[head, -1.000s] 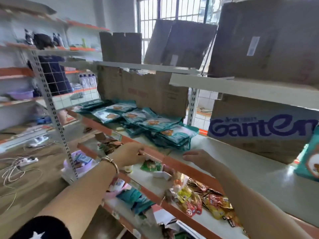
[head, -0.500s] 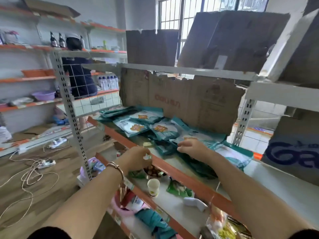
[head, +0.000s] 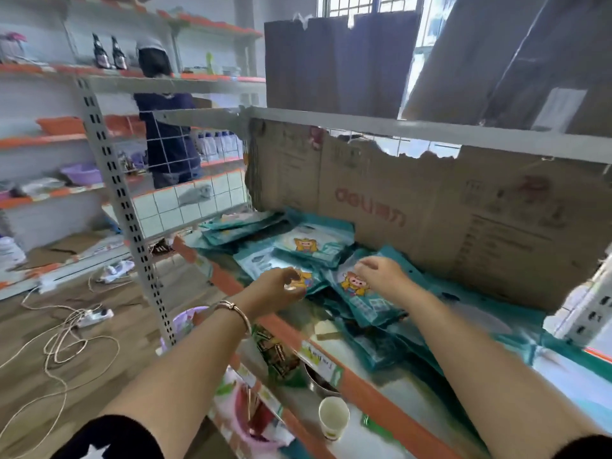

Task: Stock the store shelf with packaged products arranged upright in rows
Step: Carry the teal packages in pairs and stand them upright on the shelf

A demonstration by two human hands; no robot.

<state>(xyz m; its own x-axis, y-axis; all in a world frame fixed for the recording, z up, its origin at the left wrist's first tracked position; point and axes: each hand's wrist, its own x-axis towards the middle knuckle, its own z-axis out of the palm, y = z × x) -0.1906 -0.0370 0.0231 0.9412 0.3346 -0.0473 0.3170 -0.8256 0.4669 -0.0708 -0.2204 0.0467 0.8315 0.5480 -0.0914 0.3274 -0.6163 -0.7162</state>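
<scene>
Both hands reach over the orange-edged shelf. The left hand, fingers curled, pinches the near edge of a teal packet; the right hand, fingers bent and loosely open, rests on another teal packet. Further teal packets lie flat in overlapping heaps before a cardboard sheet.

Front access: open above the orange shelf edge, both forearms reached in there.
Back: blocked by cardboard sheet standing along the rear.
Overhead: capped by the grey upper shelf.
Left side: closed by wire grid panel and slotted upright.
Deck: crowded with flat teal packets, bare surface only at far right.
</scene>
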